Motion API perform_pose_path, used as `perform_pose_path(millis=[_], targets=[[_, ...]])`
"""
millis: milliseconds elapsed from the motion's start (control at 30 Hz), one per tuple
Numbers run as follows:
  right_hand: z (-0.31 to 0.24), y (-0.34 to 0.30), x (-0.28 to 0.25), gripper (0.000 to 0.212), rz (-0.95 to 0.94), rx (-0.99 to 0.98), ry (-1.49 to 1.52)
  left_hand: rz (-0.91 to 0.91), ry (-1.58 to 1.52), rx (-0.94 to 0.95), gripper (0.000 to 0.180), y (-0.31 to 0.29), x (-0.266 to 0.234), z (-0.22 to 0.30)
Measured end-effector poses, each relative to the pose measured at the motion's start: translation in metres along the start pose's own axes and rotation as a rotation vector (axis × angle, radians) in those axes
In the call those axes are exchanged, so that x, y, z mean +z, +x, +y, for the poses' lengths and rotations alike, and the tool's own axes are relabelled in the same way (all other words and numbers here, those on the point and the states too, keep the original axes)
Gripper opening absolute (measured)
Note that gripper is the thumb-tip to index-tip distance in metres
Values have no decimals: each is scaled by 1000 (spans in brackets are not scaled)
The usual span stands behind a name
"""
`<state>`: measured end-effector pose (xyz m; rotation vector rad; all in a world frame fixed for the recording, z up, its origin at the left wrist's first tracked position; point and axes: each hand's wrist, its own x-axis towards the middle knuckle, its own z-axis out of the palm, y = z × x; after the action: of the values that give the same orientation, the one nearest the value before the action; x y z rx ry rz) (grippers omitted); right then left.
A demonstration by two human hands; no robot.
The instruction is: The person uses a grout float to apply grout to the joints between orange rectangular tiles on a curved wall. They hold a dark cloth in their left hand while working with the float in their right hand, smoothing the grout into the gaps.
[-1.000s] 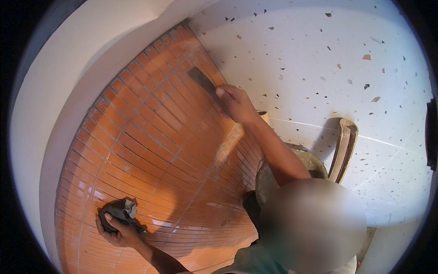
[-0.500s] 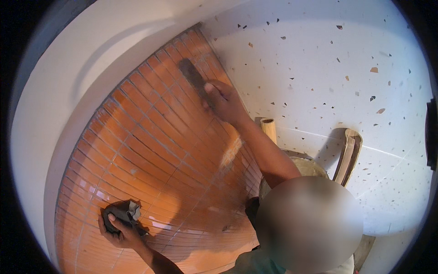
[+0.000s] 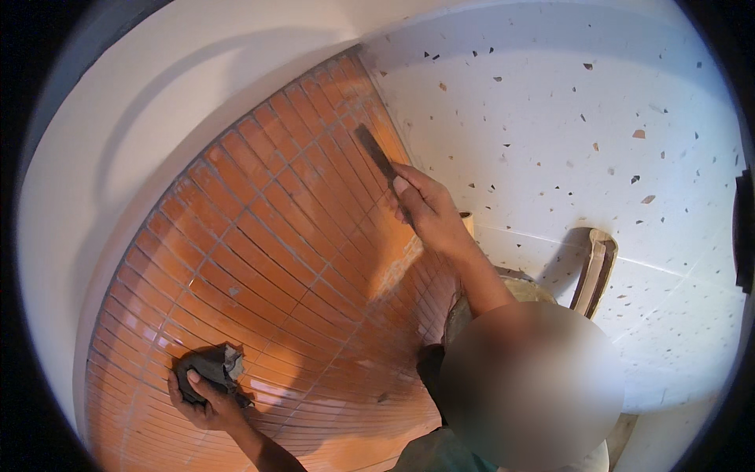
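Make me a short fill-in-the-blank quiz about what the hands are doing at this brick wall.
1. The right hand holds a dark, narrow ____ against the orange brick wall.
2. The left hand presses a dark ____ to the wall.
3. The speckled floor is ____ in colour.

Missing words: tool; cloth; white

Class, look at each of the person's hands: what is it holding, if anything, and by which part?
The right hand grips a narrow dark tool by its lower end. The left hand clutches a dark crumpled wad around its underside.
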<state>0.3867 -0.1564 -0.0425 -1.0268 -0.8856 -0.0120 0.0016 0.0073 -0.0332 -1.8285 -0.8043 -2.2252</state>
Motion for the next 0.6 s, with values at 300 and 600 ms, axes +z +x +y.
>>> perform_pose_path(millis=[300,600], targets=[[-48,62,-7,34,-89,-163,-516,38,29,38,37,0,2,6],[-54,47,-38,34,-230,-139,-719,29,5,-23,41,-1,2,2]])
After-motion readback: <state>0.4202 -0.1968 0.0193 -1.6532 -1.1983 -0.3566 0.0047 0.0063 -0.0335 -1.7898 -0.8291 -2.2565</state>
